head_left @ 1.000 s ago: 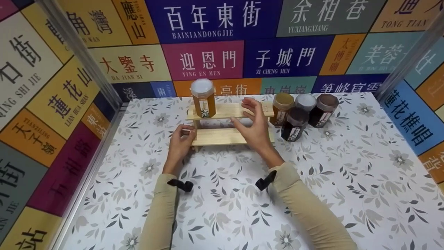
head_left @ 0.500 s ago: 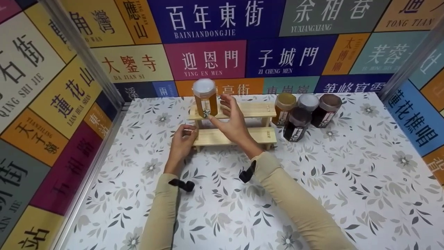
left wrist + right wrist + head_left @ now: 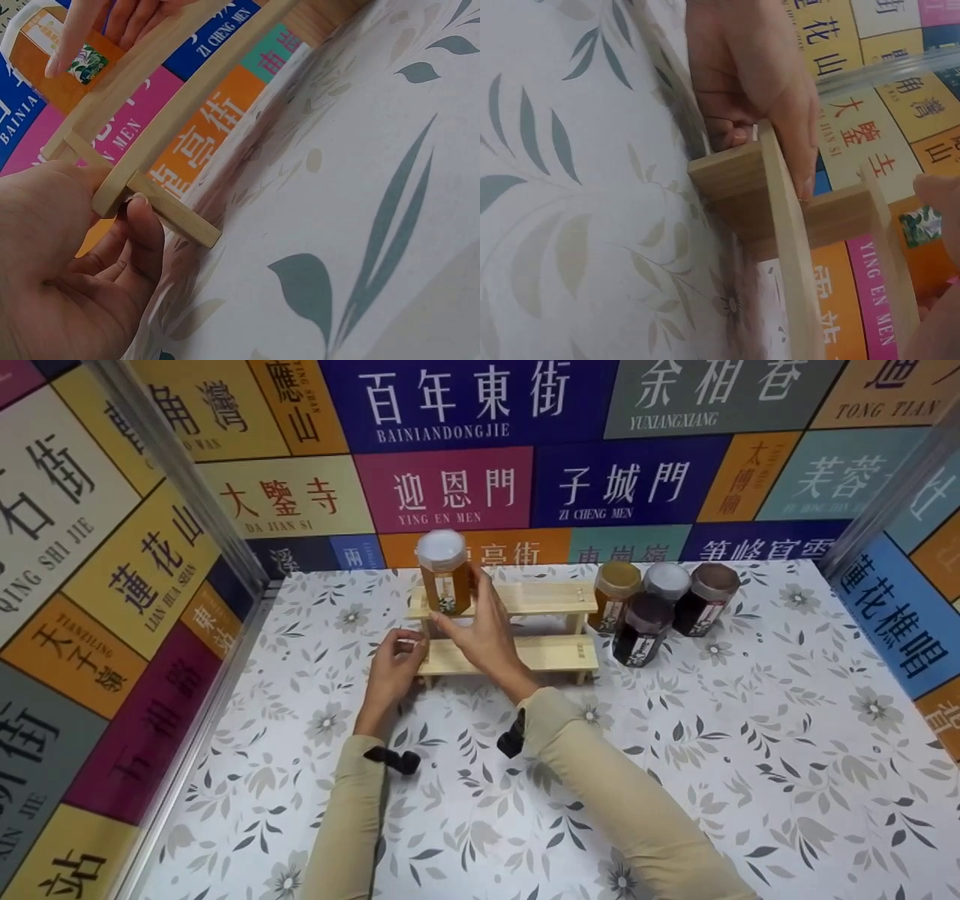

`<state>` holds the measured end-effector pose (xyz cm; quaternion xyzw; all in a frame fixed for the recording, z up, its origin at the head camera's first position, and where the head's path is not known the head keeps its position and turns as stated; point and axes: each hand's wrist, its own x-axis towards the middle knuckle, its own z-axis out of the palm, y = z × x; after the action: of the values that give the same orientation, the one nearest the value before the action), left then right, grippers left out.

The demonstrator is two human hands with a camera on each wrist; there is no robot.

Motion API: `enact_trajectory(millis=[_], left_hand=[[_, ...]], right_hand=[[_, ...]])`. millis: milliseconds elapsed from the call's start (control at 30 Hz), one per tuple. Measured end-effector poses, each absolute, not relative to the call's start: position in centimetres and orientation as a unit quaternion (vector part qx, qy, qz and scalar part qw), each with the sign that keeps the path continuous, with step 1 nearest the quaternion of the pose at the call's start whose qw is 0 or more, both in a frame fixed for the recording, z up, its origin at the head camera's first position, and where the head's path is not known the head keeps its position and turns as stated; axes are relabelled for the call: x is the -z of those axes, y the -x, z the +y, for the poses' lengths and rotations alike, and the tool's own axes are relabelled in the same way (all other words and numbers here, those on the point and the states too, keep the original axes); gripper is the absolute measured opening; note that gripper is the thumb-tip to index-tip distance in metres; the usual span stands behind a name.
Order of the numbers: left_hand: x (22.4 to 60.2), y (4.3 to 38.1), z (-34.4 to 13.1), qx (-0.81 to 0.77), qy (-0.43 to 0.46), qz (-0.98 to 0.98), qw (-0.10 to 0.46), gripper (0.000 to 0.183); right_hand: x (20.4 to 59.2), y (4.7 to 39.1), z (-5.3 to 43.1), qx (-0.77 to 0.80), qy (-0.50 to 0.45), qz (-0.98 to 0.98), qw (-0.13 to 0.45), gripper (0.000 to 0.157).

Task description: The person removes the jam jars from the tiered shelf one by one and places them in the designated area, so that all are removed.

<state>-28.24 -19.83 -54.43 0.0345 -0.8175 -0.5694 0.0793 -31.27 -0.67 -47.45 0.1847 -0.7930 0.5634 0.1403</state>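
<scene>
A two-tier wooden display rack (image 3: 525,651) stands on the table in the head view. On its upper step, at the left end, an amber jar (image 3: 442,559) with a whitish lid stands upright. My right hand (image 3: 487,634) holds the jar low on its right side, thumb in front and fingers behind; the left wrist view shows the thumb across the jar's label (image 3: 91,64). My left hand (image 3: 394,660) grips the left end of the lower step. In the left wrist view its thumb lies over the board (image 3: 172,124) and its fingers curl beneath.
Right of the rack stand more lidded jars in a cluster: an amber one (image 3: 609,604), a white-lidded one (image 3: 666,579), a dark one in front (image 3: 641,634) and a brown-lidded one (image 3: 705,600). Sign-printed panels (image 3: 450,405) wall the floral tabletop (image 3: 465,810) at back and sides.
My right hand has moved left from over the rack's middle to the amber jar and closed around its lower side. The left hand has kept its grip on the rack.
</scene>
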Motion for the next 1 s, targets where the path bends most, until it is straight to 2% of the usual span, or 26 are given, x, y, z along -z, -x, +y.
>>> enact_trajectory(millis=[233,467,667,1000], left_hand=[[54.5,28.4,-19.9,0.564,-0.038,-0.821,0.081,0.029],[54.5,28.5,-19.9,0.571,-0.046,-0.816,0.079,0.028],[54.6,28.4,-19.7,0.574,-0.047,-0.814,0.082,0.027],[54.5,28.1,-19.9,0.574,-0.026,-0.814,0.085,0.026]], right_hand=[[47.9,31.4,-1.1,-0.513,-0.163,-0.819,0.198,0.085],[47.8,31.3,-1.1,-0.440,-0.152,-0.854,0.232,0.090],[48.0,31.0,-0.1,-0.428,-0.145,-0.859,0.241,0.094],[48.1,29.1,2.9,-0.485,-0.150,-0.828,0.239,0.089]])
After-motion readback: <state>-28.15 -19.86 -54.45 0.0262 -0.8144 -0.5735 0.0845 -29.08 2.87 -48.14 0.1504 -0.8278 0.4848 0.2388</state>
